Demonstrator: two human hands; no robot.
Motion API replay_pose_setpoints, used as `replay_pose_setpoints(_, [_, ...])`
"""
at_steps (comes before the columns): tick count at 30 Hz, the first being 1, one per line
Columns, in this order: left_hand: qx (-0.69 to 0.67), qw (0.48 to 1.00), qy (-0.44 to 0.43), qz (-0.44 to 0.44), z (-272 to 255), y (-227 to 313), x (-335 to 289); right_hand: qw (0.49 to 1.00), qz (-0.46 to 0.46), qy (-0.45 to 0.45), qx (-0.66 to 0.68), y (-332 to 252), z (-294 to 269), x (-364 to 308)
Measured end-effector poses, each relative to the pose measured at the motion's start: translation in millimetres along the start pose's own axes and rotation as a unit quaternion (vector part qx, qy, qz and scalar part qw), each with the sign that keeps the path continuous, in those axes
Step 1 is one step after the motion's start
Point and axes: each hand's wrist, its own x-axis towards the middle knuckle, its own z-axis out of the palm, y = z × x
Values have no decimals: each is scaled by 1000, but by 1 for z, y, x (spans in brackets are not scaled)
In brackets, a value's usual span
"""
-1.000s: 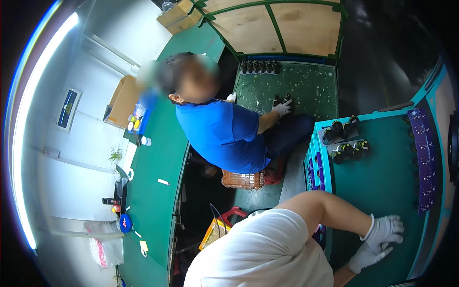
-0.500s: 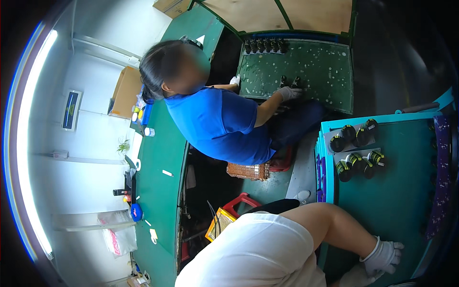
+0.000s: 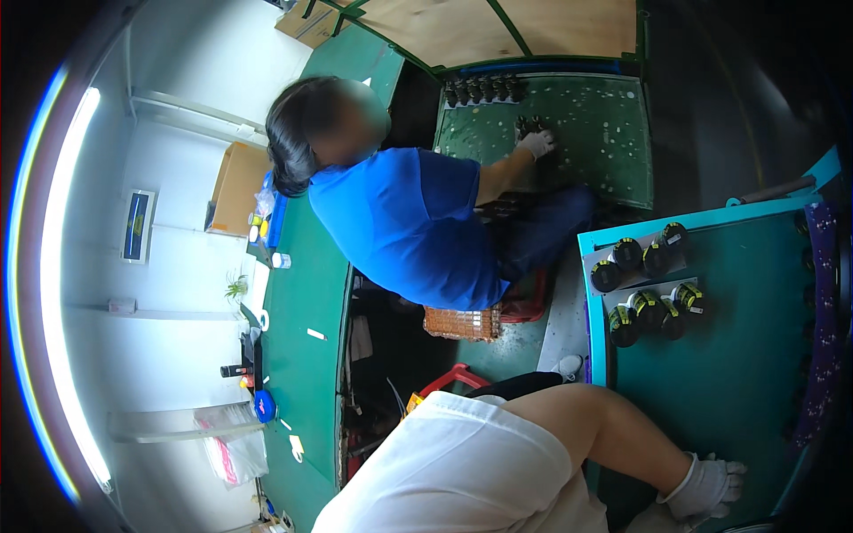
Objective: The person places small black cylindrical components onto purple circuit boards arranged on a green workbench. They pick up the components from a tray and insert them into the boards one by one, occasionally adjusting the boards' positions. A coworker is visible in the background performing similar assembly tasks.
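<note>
My left hand [image 3: 706, 487], in a white knitted glove, is low over the green surface of a turquoise-edged table [image 3: 737, 373]. Its fingers are curled, and whatever may be in them is hidden. Below it, part of my right hand [image 3: 662, 518], also gloved in white, shows at the lower edge; its fingers are out of sight. Farther back on the same table, black round parts with yellow-green bands [image 3: 653, 311] sit in two groups. Light flat strips [image 3: 680, 263] lie under them. Neither hand touches these parts.
A co-worker in a blue shirt [image 3: 400, 222] sits ahead, one gloved hand [image 3: 537, 144] at small dark parts on a speckled green table [image 3: 591, 133]. A long green bench [image 3: 306, 373] runs along the left wall. A red stool [image 3: 458, 377] stands between. A purple strip [image 3: 822, 329] borders my table.
My view has shifted slightly. My left hand stays low over the table, its fingers a little changed in pose. The co-worker's near hand has moved farther away, onto the small dark parts.
</note>
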Motion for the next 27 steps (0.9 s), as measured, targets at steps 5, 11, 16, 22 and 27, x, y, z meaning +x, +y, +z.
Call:
replay_pose_setpoints(5, [82,972,-188,118,-65,-8,13,1000,-1,6,4,1,-1,-1])
replay_pose_setpoints(11, [84,975,-176,104,-36,-11,1,1000,-4,9,9,2,0,-3])
replay_pose_setpoints(16, [59,986,-139,66,-23,-8,-5,1000,-4,13,12,3,1,-4])
replay_pose_setpoints(22, [54,984,-160,56,-21,-8,-7,1000,0,14,14,5,1,-6])
replay_pose_setpoints(27, [80,962,-237,106,-50,-11,10,1000,-3,10,20,6,-2,-9])
